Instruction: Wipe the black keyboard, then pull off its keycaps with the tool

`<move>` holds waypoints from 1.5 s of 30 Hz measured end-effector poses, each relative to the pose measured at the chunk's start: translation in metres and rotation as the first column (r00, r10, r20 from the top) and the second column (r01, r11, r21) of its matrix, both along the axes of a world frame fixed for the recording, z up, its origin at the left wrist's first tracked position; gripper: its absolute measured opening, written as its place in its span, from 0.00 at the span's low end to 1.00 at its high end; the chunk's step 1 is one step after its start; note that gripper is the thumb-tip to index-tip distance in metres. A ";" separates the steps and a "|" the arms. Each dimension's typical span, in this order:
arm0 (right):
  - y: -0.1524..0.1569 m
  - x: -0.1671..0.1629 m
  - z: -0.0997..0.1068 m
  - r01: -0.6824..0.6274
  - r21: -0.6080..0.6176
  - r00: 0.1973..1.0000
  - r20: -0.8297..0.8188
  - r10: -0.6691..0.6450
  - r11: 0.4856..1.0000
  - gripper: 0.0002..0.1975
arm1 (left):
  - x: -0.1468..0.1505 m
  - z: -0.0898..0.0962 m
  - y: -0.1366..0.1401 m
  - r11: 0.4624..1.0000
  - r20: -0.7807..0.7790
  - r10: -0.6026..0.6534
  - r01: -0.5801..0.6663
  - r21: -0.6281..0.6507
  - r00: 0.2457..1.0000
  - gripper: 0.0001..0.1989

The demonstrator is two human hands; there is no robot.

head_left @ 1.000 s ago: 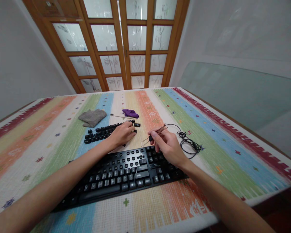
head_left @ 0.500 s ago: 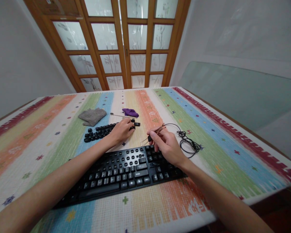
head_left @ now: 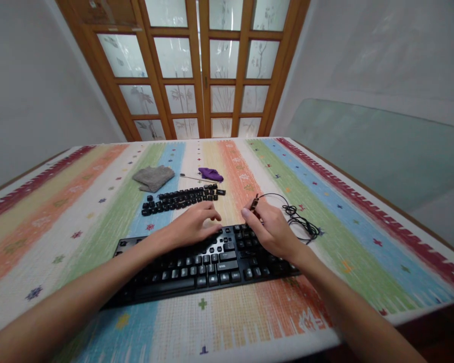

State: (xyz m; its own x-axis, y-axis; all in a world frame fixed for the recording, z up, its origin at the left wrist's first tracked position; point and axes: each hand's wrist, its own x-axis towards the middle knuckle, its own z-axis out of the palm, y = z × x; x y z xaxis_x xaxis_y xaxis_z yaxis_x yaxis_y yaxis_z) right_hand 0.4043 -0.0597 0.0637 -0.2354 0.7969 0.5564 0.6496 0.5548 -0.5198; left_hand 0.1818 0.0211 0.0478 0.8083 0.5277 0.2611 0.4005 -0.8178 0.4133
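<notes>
A black keyboard (head_left: 189,280) lies across the front of the table, with many keycaps off its upper rows. My left hand (head_left: 196,222) hovers over its top edge, fingers apart and holding nothing. In my right hand (head_left: 268,219), above the keyboard's right part, is a thin brown-and-black keycap puller (head_left: 254,202); its lower end is hidden behind the fingers. Behind the keyboard, loose black keycaps (head_left: 181,198) are laid out in rows, with a wider keycap (head_left: 221,192) at their right end.
A grey cloth (head_left: 153,177) and a purple cloth (head_left: 211,174) lie farther back, with a thin dark-tipped stick (head_left: 196,178) between them. The coiled black cable (head_left: 300,222) rests right of my right hand. A striped tablecloth (head_left: 363,272) covers the table.
My left hand has come back from the loose keycaps to the keyboard's top edge and is now empty. My right hand has turned the puller upright, and its wire ends no longer show.
</notes>
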 end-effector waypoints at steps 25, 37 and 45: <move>-0.019 -0.007 0.000 0.063 -0.371 0.877 0.464 0.126 0.927 0.14 | 0.009 -0.004 -0.048 0.998 -0.184 -0.008 0.020 0.066 0.983 0.09; -0.015 -0.020 -0.004 0.095 -0.476 0.854 0.491 0.174 0.874 0.10 | 0.008 -0.018 -0.057 0.997 -0.092 0.080 -0.081 -0.006 0.993 0.08; 0.000 -0.017 0.001 0.106 -0.518 0.805 0.546 0.232 0.849 0.08 | 0.012 -0.018 -0.052 0.985 -0.101 0.140 -0.150 -0.089 0.985 0.11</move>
State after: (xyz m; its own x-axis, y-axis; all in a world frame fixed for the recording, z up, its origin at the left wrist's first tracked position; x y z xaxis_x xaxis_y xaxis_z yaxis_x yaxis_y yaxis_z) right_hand 0.3868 -0.0596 0.0649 -0.4297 0.8860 -0.1744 0.8851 0.3751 -0.2753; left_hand 0.1943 -0.0314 0.0299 0.7399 0.6601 0.1298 0.5528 -0.7065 0.4419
